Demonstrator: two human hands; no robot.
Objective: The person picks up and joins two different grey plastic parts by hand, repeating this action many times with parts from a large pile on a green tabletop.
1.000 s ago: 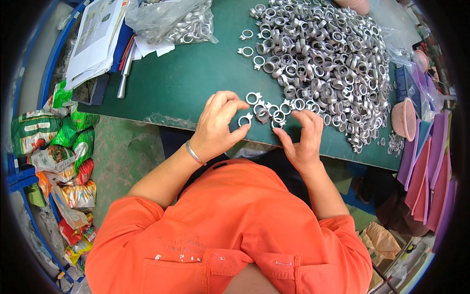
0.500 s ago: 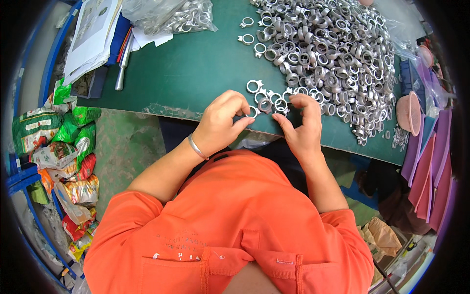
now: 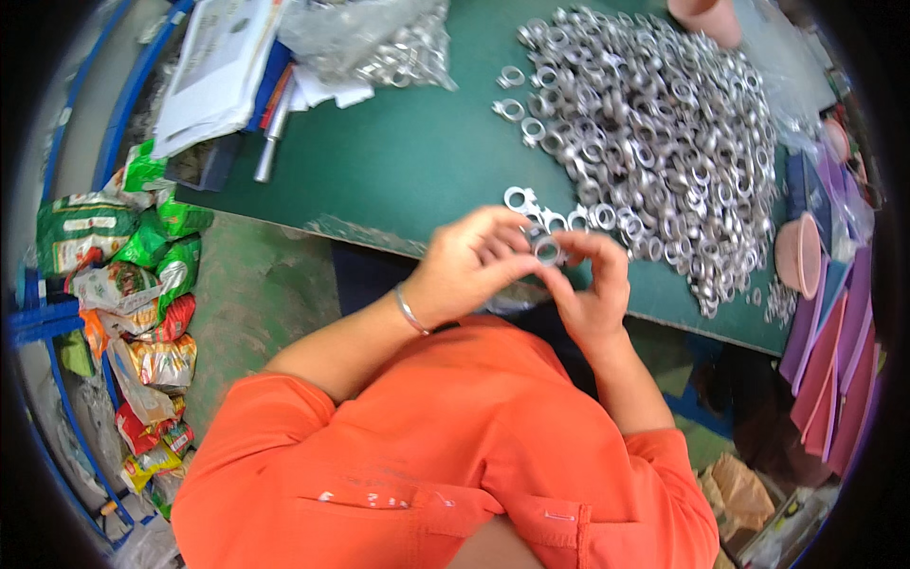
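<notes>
A small silver metal ring (image 3: pixel 548 249) with short lugs is held up between my two hands at the table's near edge. My right hand (image 3: pixel 590 289) pinches it between thumb and bent forefinger. From the other side my left hand (image 3: pixel 466 270) closes in, its thumb tip against the ring and its other fingers curled. Parts of the ring are hidden behind the fingertips. Just beyond my hands lie several loose rings (image 3: pixel 518 199) of the same kind, near a big heap of them (image 3: pixel 654 142) on the green table (image 3: pixel 398 152).
A clear plastic bag of metal parts (image 3: pixel 403 57), papers (image 3: pixel 213 71) and a silver-handled tool (image 3: pixel 272 142) occupy the table's left side. Pink cups (image 3: pixel 799 254) stand at the right edge and far back. Coloured packages (image 3: pixel 90 232) are stacked on the left by blue shelving.
My left hand has moved right toward my right hand, and a ring is now between them. Several rings by the near edge are now covered by my hands. The whole view has shifted slightly.
</notes>
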